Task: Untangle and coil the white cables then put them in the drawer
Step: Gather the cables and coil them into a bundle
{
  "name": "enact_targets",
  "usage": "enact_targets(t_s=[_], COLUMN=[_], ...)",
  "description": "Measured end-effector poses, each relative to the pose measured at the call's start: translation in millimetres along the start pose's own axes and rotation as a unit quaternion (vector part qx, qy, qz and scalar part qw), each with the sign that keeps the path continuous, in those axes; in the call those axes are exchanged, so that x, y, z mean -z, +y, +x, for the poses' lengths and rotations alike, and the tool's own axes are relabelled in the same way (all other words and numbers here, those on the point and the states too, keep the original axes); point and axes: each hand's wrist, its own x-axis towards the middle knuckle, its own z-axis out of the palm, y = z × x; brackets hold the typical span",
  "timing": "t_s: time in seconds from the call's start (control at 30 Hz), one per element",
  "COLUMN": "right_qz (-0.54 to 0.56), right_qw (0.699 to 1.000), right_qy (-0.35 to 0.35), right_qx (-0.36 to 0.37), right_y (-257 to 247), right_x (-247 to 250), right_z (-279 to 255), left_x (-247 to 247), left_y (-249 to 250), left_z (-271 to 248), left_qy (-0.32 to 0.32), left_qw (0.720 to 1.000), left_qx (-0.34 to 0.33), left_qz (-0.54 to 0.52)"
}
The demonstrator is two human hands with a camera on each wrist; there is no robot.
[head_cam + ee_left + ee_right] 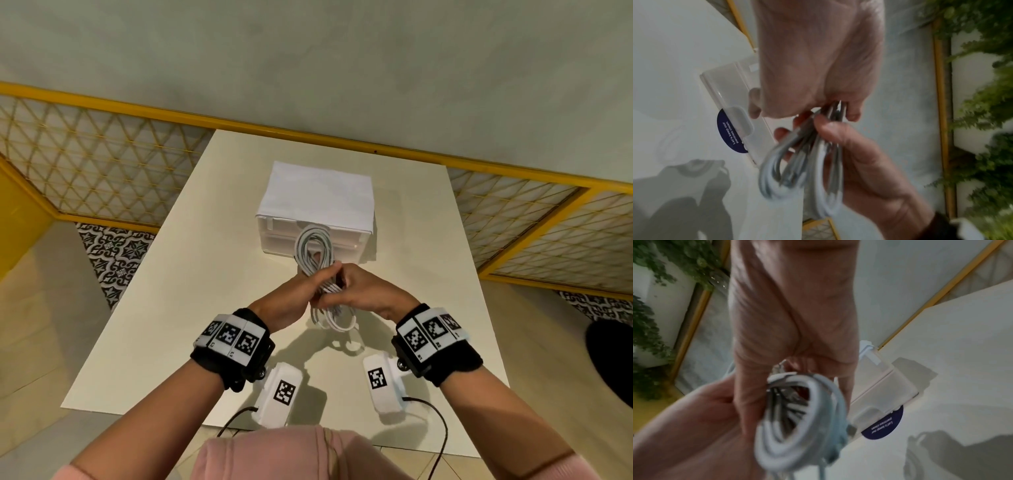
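Observation:
A coiled bundle of white cables (pixel 313 251) is held above the table (pixel 191 260), loops sticking out both away from me and toward me. My left hand (pixel 301 291) grips the middle of the bundle, and my right hand (pixel 356 291) grips it from the other side, fingers curled round the strands. In the left wrist view the cable loops (pixel 797 172) hang below the two hands. In the right wrist view the cable coil (pixel 797 412) fills the foreground. The white drawer unit (pixel 315 219) stands just behind the hands, its drawers pushed in.
Two white pads with black square markers (pixel 284 392) (pixel 378 378) lie at the table's near edge with dark cords trailing off. A yellow-framed lattice screen (pixel 102 164) surrounds the table. Green plants (pixel 986 113) hang off to the side.

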Motion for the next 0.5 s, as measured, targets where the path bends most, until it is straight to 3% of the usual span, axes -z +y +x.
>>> enact_targets(t_s=[0.13,0.3,0.5], right_qz=[-0.013,-0.019,-0.074], right_qw=[1.000,1.000,0.996], right_qy=[-0.006,0.015,0.053], right_qx=[-0.016,-0.002,0.009], right_y=[-3.6,-2.5,7.5], right_x=[-5.1,-13.8,-15.4], right_z=[-1.4,-0.4,5.5], left_x=[5.5,9.4,10.7], left_y=[5.9,4.2,3.4], left_z=[-2.5,-6.8,-6.0], left_qy=[-0.009,0.030,0.049], left_qw=[1.000,0.998,0.997], left_qx=[0.012,-0.047,-0.036], left_qz=[0.014,0.042,0.042])
